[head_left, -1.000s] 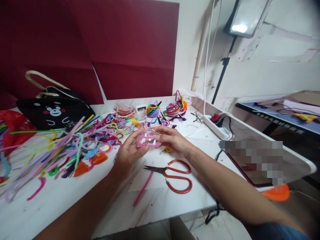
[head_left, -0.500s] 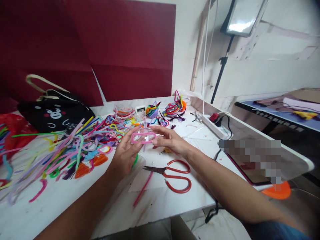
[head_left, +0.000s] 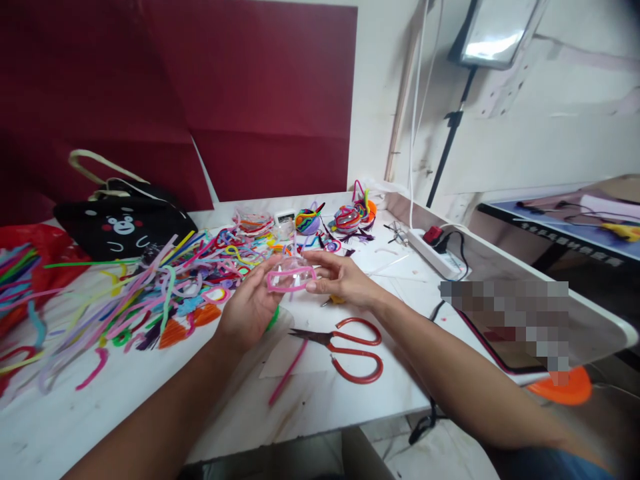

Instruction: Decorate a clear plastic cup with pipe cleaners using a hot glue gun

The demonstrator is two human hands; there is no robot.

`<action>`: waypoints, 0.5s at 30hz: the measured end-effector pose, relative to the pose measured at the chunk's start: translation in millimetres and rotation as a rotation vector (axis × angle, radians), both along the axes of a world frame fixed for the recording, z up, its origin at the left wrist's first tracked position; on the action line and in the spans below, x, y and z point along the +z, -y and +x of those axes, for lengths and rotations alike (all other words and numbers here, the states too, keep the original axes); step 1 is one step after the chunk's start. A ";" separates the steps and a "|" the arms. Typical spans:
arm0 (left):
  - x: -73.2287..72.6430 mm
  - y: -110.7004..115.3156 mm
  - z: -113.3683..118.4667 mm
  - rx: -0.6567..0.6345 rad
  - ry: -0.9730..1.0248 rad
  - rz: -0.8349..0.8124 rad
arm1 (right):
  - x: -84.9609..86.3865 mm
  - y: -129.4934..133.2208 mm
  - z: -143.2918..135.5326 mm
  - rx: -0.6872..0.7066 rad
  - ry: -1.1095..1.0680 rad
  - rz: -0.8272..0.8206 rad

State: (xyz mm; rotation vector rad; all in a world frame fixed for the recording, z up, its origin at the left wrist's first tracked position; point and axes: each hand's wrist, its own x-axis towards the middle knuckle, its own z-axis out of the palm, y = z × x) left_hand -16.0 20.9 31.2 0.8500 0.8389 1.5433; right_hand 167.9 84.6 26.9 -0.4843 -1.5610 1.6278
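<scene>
Above the table, my hands hold a clear plastic piece, rounded like a ball or dome, with a bent pink pipe cleaner (head_left: 292,289) against its near side in a flattened loop. My left hand (head_left: 250,300) cups the left side, its fingers curled behind. My right hand (head_left: 336,279) grips the right side, thumb on the loop's right end and fingers on top. Light purple pipe cleaner ends stick up behind the clear piece. Below my hands lie red-handled scissors (head_left: 350,345), blades to the left. A loose pink pipe cleaner (head_left: 289,373) lies beside their tip.
Many coloured pipe cleaners (head_left: 150,287) are heaped on the left, before a black bag (head_left: 125,227). Wrapped colourful balls (head_left: 346,219) sit at the back. A white power strip (head_left: 436,255) runs along the right edge, near a tablet-like dark panel (head_left: 500,340). A lamp stand rises behind.
My left thumb has come away from the pink pipe cleaner's near side, while my right thumb stays on it. The loop looks slightly tilted, and the whole view has shifted a little.
</scene>
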 end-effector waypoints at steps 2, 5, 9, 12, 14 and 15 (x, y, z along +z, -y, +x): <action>-0.9 -1.1 -1.4 0.023 0.018 -0.019 | -2.4 -1.6 -0.3 0.010 0.001 0.009; -2.8 -2.8 -3.2 0.027 0.022 -0.025 | -5.9 -3.7 -0.7 0.027 -0.001 -0.001; -4.4 -4.1 -4.5 0.030 0.019 -0.017 | -8.8 -5.0 -1.2 0.033 -0.007 0.001; -4.6 -4.0 -4.9 0.033 0.016 -0.015 | -10.1 -5.4 -1.3 0.031 -0.020 -0.001; -4.4 -3.6 -5.0 0.030 0.018 -0.012 | -10.9 -5.8 -1.2 0.025 -0.025 -0.004; -4.3 -3.4 -5.0 0.025 0.019 -0.011 | -11.2 -6.1 -1.2 0.023 -0.026 -0.004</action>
